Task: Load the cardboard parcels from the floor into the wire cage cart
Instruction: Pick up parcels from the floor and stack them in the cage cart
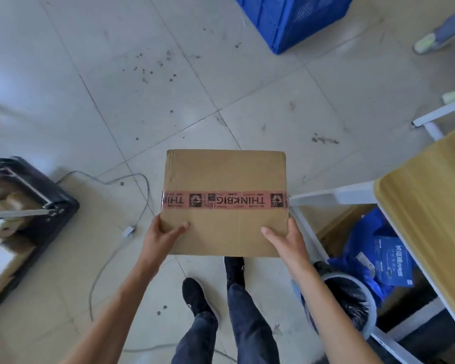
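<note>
A brown cardboard parcel [223,177] with a red printed tape strip across its top is held level above the tiled floor, in front of my body. My left hand [159,236] grips its near left corner, thumb on top. My right hand [286,239] grips the near right corner the same way. At the left edge, blurred, stands a dark-based cart [37,206] with metal bars and cardboard boxes [0,245] on it; whether it is the wire cage cart I cannot tell.
A wooden table [431,195] on a white frame stands at the right, with a blue bag [378,248] and a lined bin [352,298] beneath it. A blue crate [294,19] sits far ahead. Another person's foot [428,43] is top right. A cable [132,179] lies on the floor.
</note>
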A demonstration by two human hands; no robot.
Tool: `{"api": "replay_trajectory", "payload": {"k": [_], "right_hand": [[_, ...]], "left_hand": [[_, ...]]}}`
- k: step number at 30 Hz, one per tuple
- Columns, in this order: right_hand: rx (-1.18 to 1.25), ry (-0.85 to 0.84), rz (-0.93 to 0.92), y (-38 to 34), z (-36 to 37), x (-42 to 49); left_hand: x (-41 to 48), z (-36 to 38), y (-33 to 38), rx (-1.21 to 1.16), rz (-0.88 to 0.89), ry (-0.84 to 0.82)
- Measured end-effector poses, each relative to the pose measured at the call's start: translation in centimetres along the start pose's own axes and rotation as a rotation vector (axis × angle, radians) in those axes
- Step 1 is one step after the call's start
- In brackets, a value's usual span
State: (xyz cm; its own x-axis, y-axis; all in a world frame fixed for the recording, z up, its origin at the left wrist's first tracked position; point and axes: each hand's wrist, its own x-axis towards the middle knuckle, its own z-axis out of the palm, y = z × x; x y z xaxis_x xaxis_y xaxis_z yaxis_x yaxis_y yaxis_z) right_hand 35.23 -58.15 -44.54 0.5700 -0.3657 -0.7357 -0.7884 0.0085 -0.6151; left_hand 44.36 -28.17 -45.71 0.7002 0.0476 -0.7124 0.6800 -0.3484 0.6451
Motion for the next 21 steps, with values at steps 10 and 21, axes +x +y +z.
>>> {"api": "replay_trajectory", "payload": {"k": [10, 21], "right_hand": [[-0.161, -0.230, -0.440, -22.5, -0.1, -15.7], [-0.479, -0.720, -0.807, -26.0, 12.0, -38.6]], "left_hand": [[-22.4, -11.7, 11.7, -0.391, 0.228, 0.384], [-51.2, -21.1, 1.1, -0.596, 0.214, 0.983]]}}
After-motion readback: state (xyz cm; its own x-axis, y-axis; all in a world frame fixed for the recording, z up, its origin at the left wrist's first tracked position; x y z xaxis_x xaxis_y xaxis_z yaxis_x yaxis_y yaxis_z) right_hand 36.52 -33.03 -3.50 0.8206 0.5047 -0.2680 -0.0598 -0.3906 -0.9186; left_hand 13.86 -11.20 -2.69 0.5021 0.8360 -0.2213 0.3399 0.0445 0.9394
